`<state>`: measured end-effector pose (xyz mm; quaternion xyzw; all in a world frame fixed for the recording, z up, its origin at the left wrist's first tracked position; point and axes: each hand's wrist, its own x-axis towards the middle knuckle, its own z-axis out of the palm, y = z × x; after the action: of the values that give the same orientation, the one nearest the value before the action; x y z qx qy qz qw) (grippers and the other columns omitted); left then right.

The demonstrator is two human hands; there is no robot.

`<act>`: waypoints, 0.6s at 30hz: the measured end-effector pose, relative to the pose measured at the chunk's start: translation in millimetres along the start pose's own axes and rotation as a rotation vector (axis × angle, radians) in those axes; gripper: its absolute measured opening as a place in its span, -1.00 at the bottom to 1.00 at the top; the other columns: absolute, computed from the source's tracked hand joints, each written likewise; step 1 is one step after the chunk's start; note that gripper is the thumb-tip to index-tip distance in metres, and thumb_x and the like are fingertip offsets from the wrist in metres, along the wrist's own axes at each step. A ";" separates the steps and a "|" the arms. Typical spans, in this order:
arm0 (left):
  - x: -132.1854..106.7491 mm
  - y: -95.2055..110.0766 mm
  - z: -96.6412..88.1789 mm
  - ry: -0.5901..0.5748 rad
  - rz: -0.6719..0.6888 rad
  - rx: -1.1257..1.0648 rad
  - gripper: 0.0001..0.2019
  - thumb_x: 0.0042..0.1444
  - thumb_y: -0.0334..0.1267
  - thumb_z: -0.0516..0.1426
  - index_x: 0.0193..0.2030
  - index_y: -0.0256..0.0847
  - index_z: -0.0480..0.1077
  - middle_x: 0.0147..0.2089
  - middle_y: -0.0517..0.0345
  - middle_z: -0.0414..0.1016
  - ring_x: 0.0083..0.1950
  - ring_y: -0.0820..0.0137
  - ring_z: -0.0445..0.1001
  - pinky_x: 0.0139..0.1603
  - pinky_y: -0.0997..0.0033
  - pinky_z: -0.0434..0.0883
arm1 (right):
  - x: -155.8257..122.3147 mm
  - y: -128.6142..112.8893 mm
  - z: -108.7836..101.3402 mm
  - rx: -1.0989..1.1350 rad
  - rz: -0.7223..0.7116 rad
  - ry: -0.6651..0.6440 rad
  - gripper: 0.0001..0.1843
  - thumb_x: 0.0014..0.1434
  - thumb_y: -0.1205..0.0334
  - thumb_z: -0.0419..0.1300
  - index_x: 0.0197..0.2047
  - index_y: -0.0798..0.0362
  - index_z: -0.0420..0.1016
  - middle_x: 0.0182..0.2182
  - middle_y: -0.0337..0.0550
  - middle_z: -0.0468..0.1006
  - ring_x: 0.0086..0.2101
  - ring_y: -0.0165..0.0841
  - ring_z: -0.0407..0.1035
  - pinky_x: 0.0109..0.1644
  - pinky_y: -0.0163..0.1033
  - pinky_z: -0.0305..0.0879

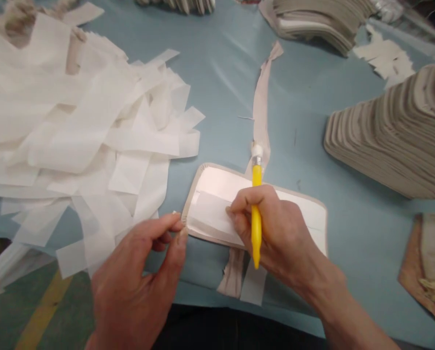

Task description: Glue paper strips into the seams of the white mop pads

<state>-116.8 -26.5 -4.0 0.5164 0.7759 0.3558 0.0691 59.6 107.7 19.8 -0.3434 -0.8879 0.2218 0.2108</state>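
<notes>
In front of me lies a rounded rectangular panel (213, 177), white on its face with grey-beige fabric gathered round the rim. My left hand (144, 262) pinches its left edge between thumb and fingertips. My right hand (272, 221) rests over the middle of the panel. It holds a yellow-handled brush (256, 223), with the metal collar and whitish tip pointing away from me. Its thumb and index finger are also pressed together on a white strip (208, 211) lying across the panel. Beneath the panel runs a beige fabric strip (262, 97), showing above and below it.
A large heap of white strips (79, 116) covers the left of the blue-grey table (217, 97). Stacks of grey-beige panels (392, 126) stand at right and at the back (316, 19). White scraps (385, 56) lie at back right, a stained brown box (418, 272) at lower right.
</notes>
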 end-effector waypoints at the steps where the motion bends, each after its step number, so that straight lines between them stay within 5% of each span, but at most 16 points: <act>1: 5.5 -2.0 4.7 0.020 0.020 0.018 -0.87 0.44 -0.16 0.18 0.04 -0.03 0.52 -0.15 0.27 0.70 -0.31 0.44 0.63 -0.15 0.44 0.59 | 4.0 -0.4 1.6 -0.010 0.002 -0.020 -0.84 0.32 0.40 0.08 -0.14 -0.07 0.34 -0.55 -0.42 0.44 -0.61 -0.42 0.29 -0.47 -0.36 0.08; 6: 16.8 -8.2 23.7 -0.052 0.077 0.012 -0.83 0.43 -0.22 0.17 0.11 -0.08 0.49 -0.13 0.21 0.66 -0.23 0.42 0.60 -0.09 0.40 0.57 | 14.3 2.9 9.2 -0.056 0.033 -0.082 -0.87 0.33 0.36 0.09 -0.09 -0.06 0.35 -0.56 -0.45 0.38 -0.63 -0.43 0.21 -0.48 -0.34 0.02; 18: 23.8 -11.4 26.1 -0.096 0.050 0.016 -0.75 0.40 -0.25 0.19 0.17 -0.14 0.47 -0.15 0.22 0.61 -0.28 0.47 0.56 -0.26 0.47 0.47 | 23.0 7.2 14.2 -0.159 0.057 -0.160 -0.83 0.30 0.35 0.06 -0.08 -0.07 0.37 -0.57 -0.41 0.36 -0.62 -0.37 0.24 -0.50 -0.31 -0.10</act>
<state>-123.9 3.8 -24.2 0.5525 0.7615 0.3258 0.0933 40.3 125.2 9.5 -0.3653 -0.9066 0.1833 0.1050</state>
